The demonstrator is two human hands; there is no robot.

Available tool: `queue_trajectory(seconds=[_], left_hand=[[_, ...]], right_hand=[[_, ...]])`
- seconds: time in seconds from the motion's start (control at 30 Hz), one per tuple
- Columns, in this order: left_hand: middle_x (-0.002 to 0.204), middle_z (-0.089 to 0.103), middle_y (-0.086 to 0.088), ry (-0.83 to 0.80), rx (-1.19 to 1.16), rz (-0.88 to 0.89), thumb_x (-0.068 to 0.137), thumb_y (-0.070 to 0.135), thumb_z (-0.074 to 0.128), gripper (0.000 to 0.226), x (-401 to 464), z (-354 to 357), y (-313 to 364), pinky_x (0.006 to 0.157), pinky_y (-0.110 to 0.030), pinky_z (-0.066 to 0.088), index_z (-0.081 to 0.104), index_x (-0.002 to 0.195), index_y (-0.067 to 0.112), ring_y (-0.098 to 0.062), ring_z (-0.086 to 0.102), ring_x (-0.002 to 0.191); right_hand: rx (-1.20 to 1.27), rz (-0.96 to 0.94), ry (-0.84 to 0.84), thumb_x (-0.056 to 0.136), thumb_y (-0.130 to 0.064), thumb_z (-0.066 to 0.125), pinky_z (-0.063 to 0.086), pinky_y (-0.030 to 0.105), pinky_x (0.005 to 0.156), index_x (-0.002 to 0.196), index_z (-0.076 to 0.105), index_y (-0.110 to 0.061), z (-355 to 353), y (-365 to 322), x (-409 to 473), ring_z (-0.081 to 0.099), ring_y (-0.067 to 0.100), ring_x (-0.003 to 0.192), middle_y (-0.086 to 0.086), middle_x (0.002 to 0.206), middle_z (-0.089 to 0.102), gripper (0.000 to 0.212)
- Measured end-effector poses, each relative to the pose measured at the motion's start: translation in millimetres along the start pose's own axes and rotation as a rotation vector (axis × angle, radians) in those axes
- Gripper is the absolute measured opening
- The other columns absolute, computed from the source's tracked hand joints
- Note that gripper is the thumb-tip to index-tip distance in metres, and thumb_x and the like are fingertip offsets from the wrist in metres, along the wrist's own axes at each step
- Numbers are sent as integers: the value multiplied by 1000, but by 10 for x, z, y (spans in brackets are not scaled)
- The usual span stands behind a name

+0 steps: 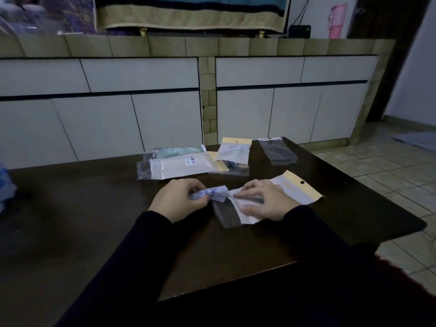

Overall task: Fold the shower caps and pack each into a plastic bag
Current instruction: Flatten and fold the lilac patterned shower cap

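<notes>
Shower cap, rolled into a small blue-and-white bundle, held just above the dark table near its middle. Gripped at its left end by the left hand, fingers curled round it, right end pointing at the mouth of a plastic bag and touching its edge. Bag lying flat, clear at the near end, white with a yellow hang-tab at the far end (tab pointing away to the right). Pressed down by the right hand, fingers spread and nearly straight on top, thumb on the near edge. Both arms in dark sleeves.

Farther back on the table: a long white packed bag with a barcode label, a greenish packed one behind it, a smaller bag with yellow header leaning on another, and an empty clear bag off to the right. Beyond, white cabinet fronts under a tiled counter; tiled floor at right.
</notes>
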State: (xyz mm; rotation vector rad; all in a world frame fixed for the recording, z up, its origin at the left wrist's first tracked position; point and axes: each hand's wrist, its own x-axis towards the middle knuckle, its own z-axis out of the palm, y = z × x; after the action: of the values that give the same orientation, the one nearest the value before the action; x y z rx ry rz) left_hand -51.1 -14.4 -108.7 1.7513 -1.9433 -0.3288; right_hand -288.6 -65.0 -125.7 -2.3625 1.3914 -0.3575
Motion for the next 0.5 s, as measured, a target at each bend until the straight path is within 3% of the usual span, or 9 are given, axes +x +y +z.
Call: queue_trajectory(seconds=[0.1,0.27,0.37,0.5], left_hand=[[92,66,12,61,-10,38,83,41,67,19,-16,-11,46,76,-23,52,66,99,31,-3,60,84],[84,66,13,107,190,62,79,36,67,10,-24,8,58,71,-23,50,67,87,31,-7,59,78],[83,66,10,142,278,91,79,40,65,14,-23,15,74,71,-26,50,68,90,31,-11,58,78],[81,65,7,254,446,269,82,41,62,16,-1,42,195,64,-27,32,69,91,30,-12,49,76]], right_hand=[[14,31,45,86,-49,63,27,33,107,121,61,-40,32,-15,25,34,5,123,-18,128,46,36],[117,64,208,88,-47,61,39,38,103,116,67,-30,102,17,74,45,8,115,-18,118,53,33],[249,67,239,89,-44,61,42,36,101,118,66,-26,83,31,65,48,9,115,-19,113,52,34],[143,-6,275,88,-50,59,37,35,103,117,65,-35,112,-55,43,42,6,116,-24,115,47,33]])
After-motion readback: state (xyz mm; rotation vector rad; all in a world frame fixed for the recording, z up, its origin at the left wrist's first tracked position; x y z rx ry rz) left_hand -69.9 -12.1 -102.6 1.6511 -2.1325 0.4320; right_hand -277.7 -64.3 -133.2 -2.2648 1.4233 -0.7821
